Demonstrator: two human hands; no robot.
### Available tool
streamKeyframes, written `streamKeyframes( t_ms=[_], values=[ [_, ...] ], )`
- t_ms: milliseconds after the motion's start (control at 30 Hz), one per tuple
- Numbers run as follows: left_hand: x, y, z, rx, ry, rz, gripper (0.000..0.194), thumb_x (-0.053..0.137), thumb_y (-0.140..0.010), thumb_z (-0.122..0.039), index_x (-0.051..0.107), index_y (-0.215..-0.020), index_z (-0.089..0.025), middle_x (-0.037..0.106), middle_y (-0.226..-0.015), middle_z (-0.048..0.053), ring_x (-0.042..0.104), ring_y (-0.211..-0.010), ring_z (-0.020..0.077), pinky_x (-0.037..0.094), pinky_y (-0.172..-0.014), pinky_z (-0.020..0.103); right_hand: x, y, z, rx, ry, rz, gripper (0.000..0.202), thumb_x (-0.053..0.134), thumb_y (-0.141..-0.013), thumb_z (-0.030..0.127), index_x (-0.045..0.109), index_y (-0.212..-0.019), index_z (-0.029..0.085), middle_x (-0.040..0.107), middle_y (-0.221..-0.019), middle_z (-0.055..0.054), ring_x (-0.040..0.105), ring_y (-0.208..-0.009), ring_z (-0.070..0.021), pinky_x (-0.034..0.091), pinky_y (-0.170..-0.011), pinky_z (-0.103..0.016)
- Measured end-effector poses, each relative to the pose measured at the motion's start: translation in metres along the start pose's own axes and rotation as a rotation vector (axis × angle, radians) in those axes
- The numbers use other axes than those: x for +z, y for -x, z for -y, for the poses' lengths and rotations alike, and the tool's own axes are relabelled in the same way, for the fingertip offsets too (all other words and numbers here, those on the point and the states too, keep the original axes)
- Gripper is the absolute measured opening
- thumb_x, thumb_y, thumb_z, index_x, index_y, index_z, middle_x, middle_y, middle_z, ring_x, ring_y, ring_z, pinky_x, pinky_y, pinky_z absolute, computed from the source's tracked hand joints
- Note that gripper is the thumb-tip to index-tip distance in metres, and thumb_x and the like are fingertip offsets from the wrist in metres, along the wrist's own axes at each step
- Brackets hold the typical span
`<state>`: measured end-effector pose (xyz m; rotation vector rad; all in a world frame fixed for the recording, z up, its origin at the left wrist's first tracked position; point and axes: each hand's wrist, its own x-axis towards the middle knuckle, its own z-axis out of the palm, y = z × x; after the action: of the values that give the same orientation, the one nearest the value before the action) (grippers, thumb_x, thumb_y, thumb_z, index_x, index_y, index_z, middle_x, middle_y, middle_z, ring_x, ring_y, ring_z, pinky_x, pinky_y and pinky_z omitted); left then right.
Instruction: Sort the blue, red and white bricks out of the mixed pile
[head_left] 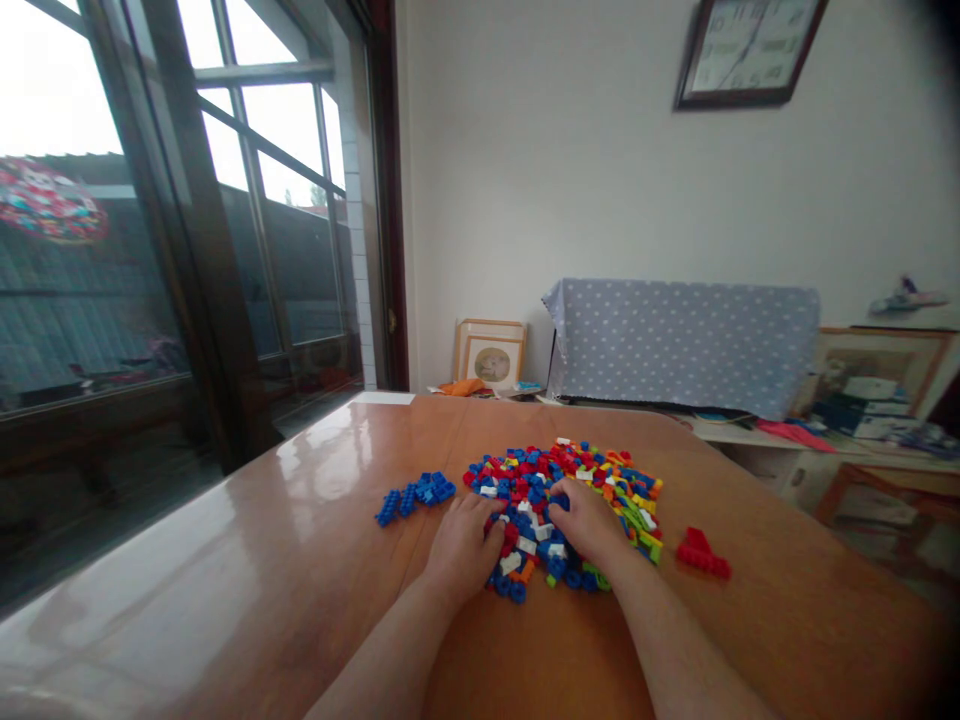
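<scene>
A heap of small toy building bricks (pixel 529 525) in red, blue, white, yellow, green and orange lies on the table before me. At its left edge rests my left hand (pixel 466 540), fingers apart over the bricks, with red pieces beside the fingertips. My right hand (pixel 589 518) reaches into the middle of the heap, its thumb and index finger closed about a blue brick (pixel 559 501), which is partly hidden. Left of the heap sits a group of blue bricks (pixel 416 494). Several red bricks (pixel 702 553) stand together on the right.
The glossy wooden table (pixel 300 570) fills the foreground. A white sheet (pixel 384 398) lies at its far left edge. Behind are a cabinet (pixel 802 475), a cloth-covered object (pixel 682 345) and a framed picture (pixel 491 355). A window (pixel 277 200) is on the left.
</scene>
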<state>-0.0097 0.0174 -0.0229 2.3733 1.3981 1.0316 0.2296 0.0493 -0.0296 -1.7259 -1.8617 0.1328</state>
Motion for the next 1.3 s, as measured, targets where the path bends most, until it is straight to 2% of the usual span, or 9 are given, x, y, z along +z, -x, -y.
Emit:
streamKeyframes(
  t_ms=[167, 333, 533, 733, 833, 967, 1100, 1167, 1300],
  values=[
    [0.0, 0.0, -0.002, 0.007, -0.013, 0.008, 0.029, 0.053, -0.092, -0.026, 0.07, -0.116, -0.025, 0.068, -0.112, 0.008, 0.057, -0.108, 0.0256, 0.046, -0.095, 0.039, 0.002, -0.004, -0.003, -0.002, -0.073, -0.021, 0.023, 0.06, -0.075, 0.017, 0.067, -0.097, 0.022, 0.069, -0.103, -0.006, 0.062, -0.097, -0.0212, 0.044, -0.086, -0.029],
    [0.0, -0.001, -0.002, 0.026, 0.006, -0.046, 0.028, 0.054, -0.092, -0.025, 0.068, -0.117, -0.025, 0.068, -0.113, 0.006, 0.057, -0.11, 0.0251, 0.045, -0.096, 0.039, -0.007, -0.003, 0.005, 0.024, -0.31, -0.08, 0.022, 0.059, -0.08, 0.025, 0.067, -0.1, 0.022, 0.071, -0.104, -0.007, 0.064, -0.099, -0.0229, 0.049, -0.09, -0.034],
    [0.0, 0.001, -0.01, 0.056, 0.103, -0.087, 0.038, 0.058, -0.091, -0.027, 0.06, -0.129, -0.024, 0.066, -0.124, 0.007, 0.057, -0.117, 0.0237, 0.045, -0.101, 0.037, -0.007, 0.015, 0.04, 0.076, -0.882, 0.179, 0.037, 0.067, -0.079, 0.04, 0.062, -0.11, 0.021, 0.071, -0.101, -0.005, 0.067, -0.091, -0.0204, 0.055, -0.076, -0.032],
    [-0.004, 0.002, -0.019, 0.077, 0.113, -0.05, 0.026, 0.057, -0.091, -0.025, 0.066, -0.115, -0.027, 0.069, -0.11, 0.005, 0.061, -0.104, 0.0214, 0.047, -0.089, 0.032, -0.001, 0.029, 0.06, 0.047, -1.002, 0.369, 0.043, 0.069, -0.078, 0.049, 0.059, -0.111, 0.023, 0.072, -0.1, -0.004, 0.068, -0.088, -0.0197, 0.055, -0.072, -0.031],
    [-0.007, 0.001, -0.012, -0.003, 0.03, -0.084, 0.021, 0.058, -0.091, -0.027, 0.067, -0.109, -0.025, 0.069, -0.106, 0.006, 0.061, -0.102, 0.0223, 0.045, -0.087, 0.032, -0.001, 0.029, 0.06, 0.063, -1.013, 0.35, 0.047, 0.07, -0.079, 0.05, 0.057, -0.116, 0.024, 0.071, -0.104, -0.005, 0.068, -0.092, -0.0208, 0.055, -0.073, -0.031],
    [-0.018, -0.001, 0.004, -0.238, -0.164, -0.178, 0.021, 0.056, -0.092, -0.032, 0.067, -0.109, -0.025, 0.069, -0.107, 0.006, 0.06, -0.105, 0.0251, 0.043, -0.088, 0.036, -0.005, 0.026, 0.054, 0.07, -0.94, 0.247, 0.048, 0.068, -0.081, 0.05, 0.058, -0.118, 0.021, 0.072, -0.104, -0.007, 0.068, -0.095, -0.0227, 0.054, -0.072, -0.031],
    [-0.026, -0.001, 0.014, -0.385, -0.277, -0.284, 0.028, 0.056, -0.092, -0.032, 0.065, -0.117, -0.023, 0.066, -0.116, 0.01, 0.058, -0.111, 0.0274, 0.043, -0.092, 0.038, -0.004, 0.024, 0.049, 0.064, -0.913, 0.194, 0.05, 0.067, -0.082, 0.051, 0.057, -0.12, 0.02, 0.072, -0.105, -0.008, 0.068, -0.096, -0.0244, 0.054, -0.072, -0.032],
    [-0.026, -0.001, 0.013, -0.335, -0.254, -0.328, 0.031, 0.053, -0.093, -0.031, 0.062, -0.121, -0.021, 0.065, -0.118, 0.011, 0.058, -0.112, 0.0267, 0.043, -0.095, 0.038, -0.003, 0.024, 0.049, 0.074, -0.922, 0.186, 0.05, 0.067, -0.083, 0.051, 0.057, -0.12, 0.02, 0.072, -0.104, -0.008, 0.068, -0.098, -0.0248, 0.055, -0.074, -0.033],
    [-0.018, 0.001, -0.003, -0.068, -0.111, -0.299, 0.028, 0.053, -0.095, -0.031, 0.061, -0.121, -0.023, 0.065, -0.113, 0.008, 0.058, -0.108, 0.0245, 0.044, -0.096, 0.038, -0.002, 0.026, 0.053, 0.098, -0.992, 0.201, 0.053, 0.065, -0.084, 0.052, 0.055, -0.126, 0.021, 0.072, -0.106, -0.008, 0.068, -0.099, -0.0247, 0.056, -0.081, -0.038]
  ],
)
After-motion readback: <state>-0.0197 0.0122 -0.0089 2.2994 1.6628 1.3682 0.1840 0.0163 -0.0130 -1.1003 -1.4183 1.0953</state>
